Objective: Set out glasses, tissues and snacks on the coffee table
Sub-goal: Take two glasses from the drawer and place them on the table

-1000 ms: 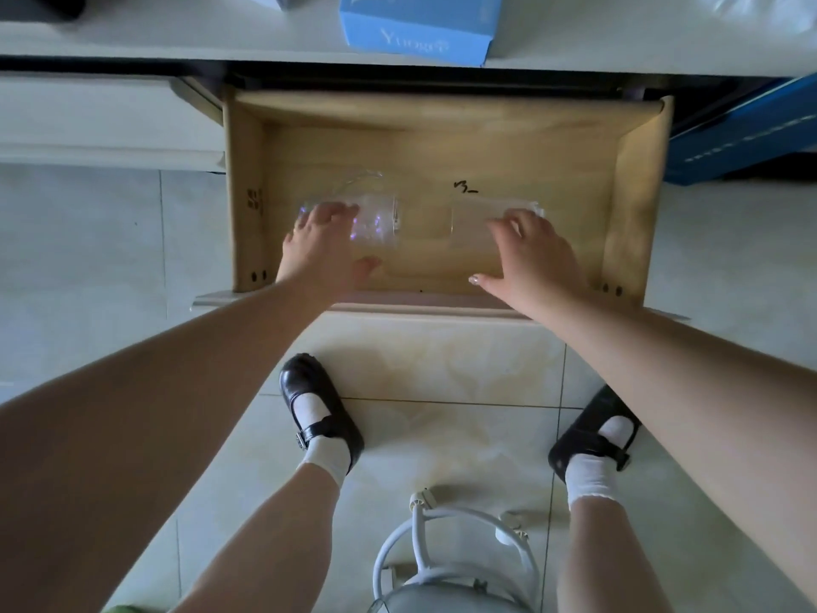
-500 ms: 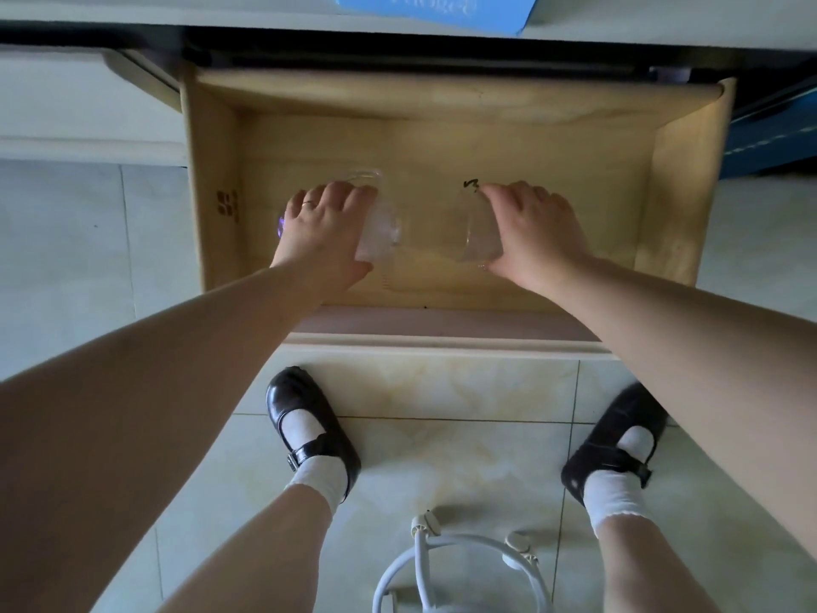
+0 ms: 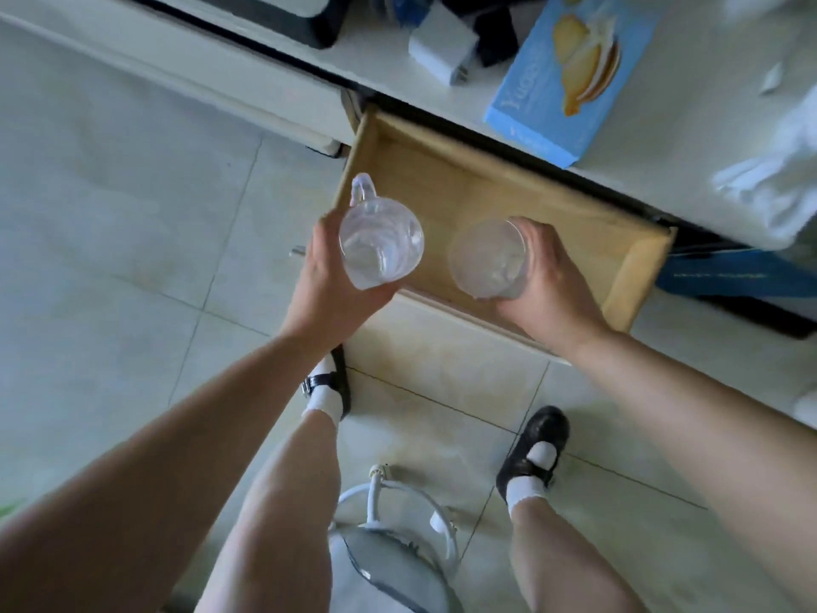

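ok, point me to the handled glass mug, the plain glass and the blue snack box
handled glass mug (image 3: 381, 243), head view, on its round open mouth, gripped by the left hand.
plain glass (image 3: 486, 258), head view, on its open mouth, gripped by the right hand.
blue snack box (image 3: 537, 106), head view, on its printed top face.

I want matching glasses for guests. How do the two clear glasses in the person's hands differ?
The clear glass mug in the left hand has a handle, pointing away from the person; the plain clear glass tumbler in the right hand has none. The mug looks clearer, the tumbler slightly cloudy. Both are transparent, empty, held upright with mouths up, above the open wooden drawer.
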`<state>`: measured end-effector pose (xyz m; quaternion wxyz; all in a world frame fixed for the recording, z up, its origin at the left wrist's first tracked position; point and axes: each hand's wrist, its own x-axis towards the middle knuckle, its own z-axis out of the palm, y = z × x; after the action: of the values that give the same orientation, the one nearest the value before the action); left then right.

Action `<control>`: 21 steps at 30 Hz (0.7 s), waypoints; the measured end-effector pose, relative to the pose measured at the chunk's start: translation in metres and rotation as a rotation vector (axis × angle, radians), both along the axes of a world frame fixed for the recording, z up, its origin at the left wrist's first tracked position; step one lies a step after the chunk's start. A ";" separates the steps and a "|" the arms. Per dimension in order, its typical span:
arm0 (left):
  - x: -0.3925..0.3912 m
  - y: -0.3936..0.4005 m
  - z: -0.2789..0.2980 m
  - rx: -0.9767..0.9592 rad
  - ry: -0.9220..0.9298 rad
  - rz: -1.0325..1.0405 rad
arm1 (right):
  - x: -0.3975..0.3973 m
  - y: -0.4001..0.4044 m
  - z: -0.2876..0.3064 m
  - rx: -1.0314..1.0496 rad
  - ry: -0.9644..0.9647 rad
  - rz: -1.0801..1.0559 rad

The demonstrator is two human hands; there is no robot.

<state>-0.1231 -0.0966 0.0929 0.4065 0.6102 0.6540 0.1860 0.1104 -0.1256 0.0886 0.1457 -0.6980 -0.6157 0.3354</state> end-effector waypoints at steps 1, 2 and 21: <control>-0.007 -0.005 0.018 0.005 -0.011 0.050 | -0.009 0.002 0.016 0.006 0.007 0.023; -0.014 -0.010 0.037 0.016 -0.023 0.107 | -0.018 0.004 0.032 0.015 0.020 0.051; -0.305 -0.148 0.282 0.355 -0.231 1.174 | -0.371 0.062 0.339 0.076 0.095 0.866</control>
<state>-0.4283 -0.2445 0.3747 0.1971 0.1834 0.7913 0.5490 -0.2607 -0.0635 0.4276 0.0453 -0.3532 -0.8561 0.3745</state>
